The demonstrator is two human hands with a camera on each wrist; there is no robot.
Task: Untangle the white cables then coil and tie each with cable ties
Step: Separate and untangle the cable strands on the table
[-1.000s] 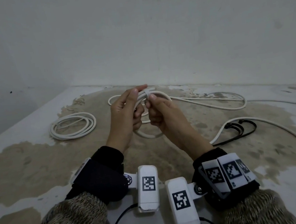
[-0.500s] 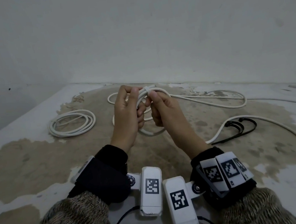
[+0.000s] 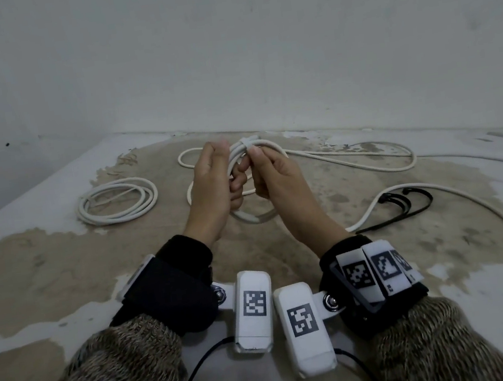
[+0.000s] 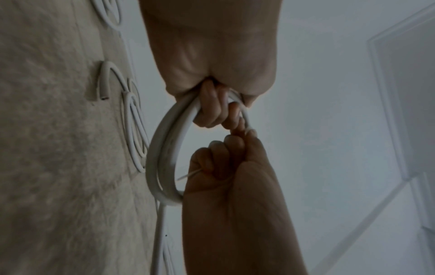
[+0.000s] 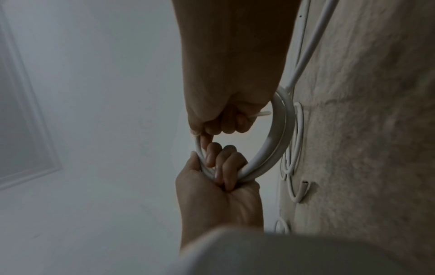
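Both hands hold a small coil of white cable [image 3: 255,217] above the table. My left hand [image 3: 213,179] grips the coil's left side with its fingers curled round the strands; the left wrist view shows this grip [image 4: 212,108] on the coil [image 4: 160,148]. A white cable tie [image 3: 246,142] wraps the top of the coil. My right hand [image 3: 265,172] pinches the tie beside it. Its thin tail [image 5: 261,113] sticks out of the right hand [image 5: 223,121], also seen as the tail [image 4: 188,174] in the left wrist view.
A finished white coil [image 3: 117,201] lies on the table at the left. Loose white cable [image 3: 367,159] loops behind the hands and another length [image 3: 469,203] arcs at the right. Black cable ties [image 3: 405,205] lie at the right. A wall stands behind the worn tabletop [image 3: 45,265].
The left hand's fingers, straight a second ago, have curled round the coil. The right hand has shifted its pinch up to the tie at the coil's top.
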